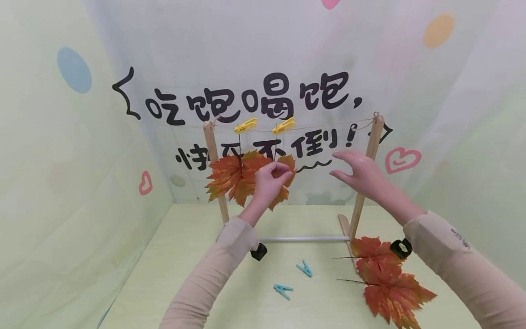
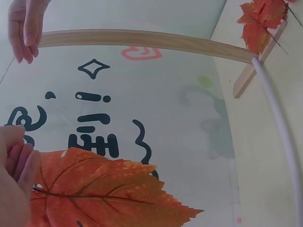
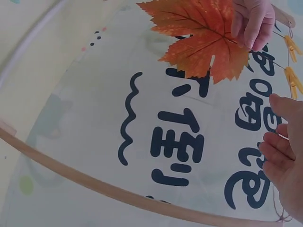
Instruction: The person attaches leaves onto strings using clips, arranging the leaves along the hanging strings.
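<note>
Two orange-red artificial maple leaves (image 1: pixel 228 176) hang by dark stems from yellow clothespins (image 1: pixel 245 125) on a thin string between wooden posts. My left hand (image 1: pixel 271 182) is at the right-hand hanging leaf (image 3: pixel 199 38), thumb and fingertips pinching it where the stem meets the blade; the hand covers part of that leaf in the head view. My right hand (image 1: pixel 361 176) is raised in front of the right post (image 1: pixel 367 178), below the string, thumb and fingers apart with nothing between them. In the right wrist view, the right palm (image 3: pixel 286 161) shows beside the string.
On the pale table lie two blue clothespins (image 1: pixel 304 268) and, at the right, more maple leaves (image 1: pixel 394 292) with stems pointing left. A white rod (image 1: pixel 304 239) runs low between the posts. Behind stands a pale backdrop (image 1: pixel 230 41) with large black lettering.
</note>
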A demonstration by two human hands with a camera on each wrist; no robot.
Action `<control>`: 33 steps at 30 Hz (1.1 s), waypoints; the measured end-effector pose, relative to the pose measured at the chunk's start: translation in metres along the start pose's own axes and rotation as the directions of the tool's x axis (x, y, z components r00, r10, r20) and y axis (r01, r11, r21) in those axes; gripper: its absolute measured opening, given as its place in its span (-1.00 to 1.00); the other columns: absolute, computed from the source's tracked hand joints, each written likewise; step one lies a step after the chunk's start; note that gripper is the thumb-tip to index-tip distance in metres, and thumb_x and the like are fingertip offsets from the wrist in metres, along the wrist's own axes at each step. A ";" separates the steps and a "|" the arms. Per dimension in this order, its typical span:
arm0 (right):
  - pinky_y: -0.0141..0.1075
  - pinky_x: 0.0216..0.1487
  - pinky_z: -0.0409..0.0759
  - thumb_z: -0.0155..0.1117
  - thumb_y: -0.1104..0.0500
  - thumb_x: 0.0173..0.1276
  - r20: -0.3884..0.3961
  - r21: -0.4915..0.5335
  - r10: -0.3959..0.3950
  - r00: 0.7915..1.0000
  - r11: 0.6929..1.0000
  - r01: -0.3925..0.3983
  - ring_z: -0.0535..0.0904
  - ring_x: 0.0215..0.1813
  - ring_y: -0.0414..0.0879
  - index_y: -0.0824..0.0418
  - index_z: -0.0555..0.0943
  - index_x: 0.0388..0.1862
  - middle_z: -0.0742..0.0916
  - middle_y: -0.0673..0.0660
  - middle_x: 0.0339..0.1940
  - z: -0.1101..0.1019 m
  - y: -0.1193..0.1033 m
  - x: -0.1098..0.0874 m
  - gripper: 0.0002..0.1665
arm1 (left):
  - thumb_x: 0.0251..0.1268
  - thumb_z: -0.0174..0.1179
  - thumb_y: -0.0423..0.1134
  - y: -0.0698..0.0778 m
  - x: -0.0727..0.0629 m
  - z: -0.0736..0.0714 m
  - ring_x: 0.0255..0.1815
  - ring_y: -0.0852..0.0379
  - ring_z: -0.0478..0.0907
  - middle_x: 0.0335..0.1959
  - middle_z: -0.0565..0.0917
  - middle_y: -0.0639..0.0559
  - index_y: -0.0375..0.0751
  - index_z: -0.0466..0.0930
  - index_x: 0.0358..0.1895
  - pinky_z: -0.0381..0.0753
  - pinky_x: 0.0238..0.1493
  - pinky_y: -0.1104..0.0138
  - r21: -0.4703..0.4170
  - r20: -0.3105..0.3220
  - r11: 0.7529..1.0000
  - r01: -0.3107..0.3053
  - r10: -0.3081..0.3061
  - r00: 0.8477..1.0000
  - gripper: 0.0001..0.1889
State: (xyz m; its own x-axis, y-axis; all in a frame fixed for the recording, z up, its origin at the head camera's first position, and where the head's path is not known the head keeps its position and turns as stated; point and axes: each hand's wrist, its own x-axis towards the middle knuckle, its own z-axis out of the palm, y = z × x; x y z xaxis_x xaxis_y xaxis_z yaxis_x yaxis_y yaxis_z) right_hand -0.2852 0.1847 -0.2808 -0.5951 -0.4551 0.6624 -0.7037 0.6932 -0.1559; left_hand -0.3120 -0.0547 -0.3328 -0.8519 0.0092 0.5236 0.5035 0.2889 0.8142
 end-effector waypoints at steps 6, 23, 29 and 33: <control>0.05 0.02 0.45 0.40 0.29 0.02 0.032 0.033 0.062 0.998 0.997 -0.063 0.49 0.03 0.21 0.46 0.51 -0.01 0.62 0.36 -0.05 0.003 0.013 -0.030 -0.47 | 0.05 0.30 -0.34 -0.018 -0.015 0.018 -0.39 0.14 0.57 -0.39 0.67 -0.07 -0.30 0.64 -0.33 0.57 -0.35 0.46 0.029 0.061 1.000 0.002 -0.004 0.998 -0.88; 0.13 -0.04 0.46 0.34 0.22 0.12 0.209 0.089 0.350 0.913 0.923 -0.374 0.49 0.00 0.26 0.44 0.50 0.03 0.61 0.39 -0.05 0.042 0.055 -0.128 -0.49 | 0.03 0.31 -0.36 -0.060 -0.064 0.083 -0.40 0.19 0.61 -0.42 0.69 -0.06 -0.32 0.65 -0.34 0.54 -0.34 0.54 0.065 0.226 0.998 0.027 -0.041 0.973 -0.88; 0.13 0.00 0.43 0.30 0.19 0.17 0.262 0.103 0.438 0.860 0.873 -0.476 0.47 0.04 0.28 0.43 0.47 0.07 0.58 0.41 -0.01 0.054 0.060 -0.157 -0.48 | 0.05 0.30 -0.33 -0.065 -0.082 0.106 -0.43 0.29 0.58 -0.42 0.68 0.00 -0.27 0.64 -0.33 0.52 -0.36 0.57 0.099 0.319 0.994 0.049 -0.078 0.945 -0.88; 0.14 0.00 0.43 0.27 0.18 0.20 0.280 0.107 0.468 0.838 0.852 -0.512 0.46 0.05 0.29 0.41 0.46 0.08 0.58 0.41 0.01 0.061 0.066 -0.173 -0.49 | 0.08 0.28 -0.30 -0.069 -0.094 0.117 -0.42 0.34 0.56 -0.37 0.68 -0.01 -0.26 0.63 -0.28 0.49 -0.37 0.58 0.132 0.414 0.989 0.064 -0.114 0.903 -0.86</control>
State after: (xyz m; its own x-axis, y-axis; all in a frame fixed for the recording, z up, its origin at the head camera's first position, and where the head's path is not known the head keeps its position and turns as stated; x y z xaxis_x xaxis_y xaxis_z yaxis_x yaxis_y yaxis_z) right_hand -0.2524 0.2757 -0.4504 -0.9369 -0.2130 0.2772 -0.3365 0.7639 -0.5507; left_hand -0.2832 0.0365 -0.4675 -0.8862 0.3720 0.2761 0.4243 0.4130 0.8058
